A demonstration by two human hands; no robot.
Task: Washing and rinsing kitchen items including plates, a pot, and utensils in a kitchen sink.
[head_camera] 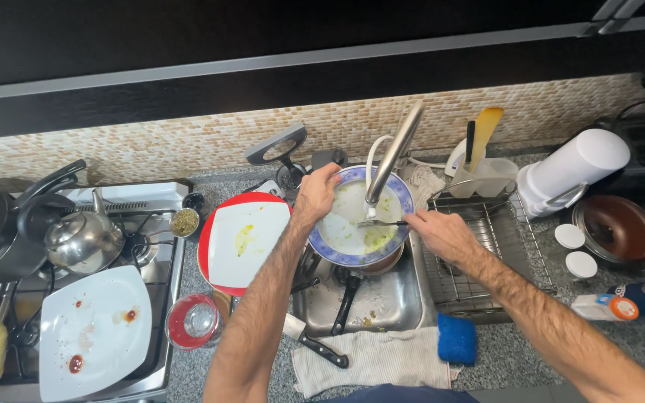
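Note:
My left hand [315, 192] grips the far rim of a round plate [345, 235] with a blue patterned border, tilted over the sink [382, 302]. The plate carries yellow-green food smears. My right hand [442, 233] holds a fork [382, 223] by its handle, the tines resting on the plate's face. A steel faucet [393, 153] arches over the plate. Below the plate, a dark-handled pan [346, 298] and other dishes lie in the sink.
A dirty white square plate on a red plate [244, 239] sits left of the sink, a black-handled knife [315, 343] and towel in front. Another square plate [95, 332] and a kettle [80, 239] rest on the stove. A wire drying rack [479, 261] and blue sponge [457, 339] lie right.

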